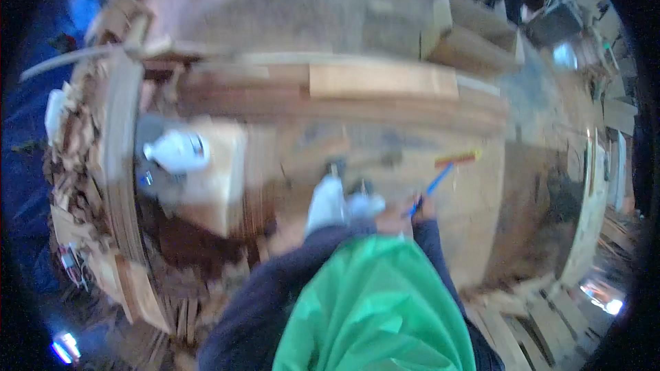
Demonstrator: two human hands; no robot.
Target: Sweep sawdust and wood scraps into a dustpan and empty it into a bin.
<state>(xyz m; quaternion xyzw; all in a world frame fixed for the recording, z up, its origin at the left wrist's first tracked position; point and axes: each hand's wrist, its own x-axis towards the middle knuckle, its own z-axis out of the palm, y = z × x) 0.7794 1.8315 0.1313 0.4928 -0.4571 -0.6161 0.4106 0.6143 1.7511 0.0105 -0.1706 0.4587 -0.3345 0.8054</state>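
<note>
My right hand point(423, 209), at the end of a dark sleeve, is closed around the blue handle of a brush point(440, 180). The brush's red and yellow head point(458, 159) is at the far end, over a pale wooden surface point(474, 213). My left arm point(275, 288) comes in under a dark sleeve, but I cannot make out its hand. Ahead of that sleeve are two blurred white shapes point(325, 203), perhaps legs or feet. Green cloth point(375, 309) covers the lower middle of the view.
A white bottle-like container point(180, 151) rests on the left beside a pale wooden block point(223, 165). Long planks point(381, 81) run across the far side. An open wooden box point(474, 38) stands far right. Wood scraps point(75, 172) are heaped along the left.
</note>
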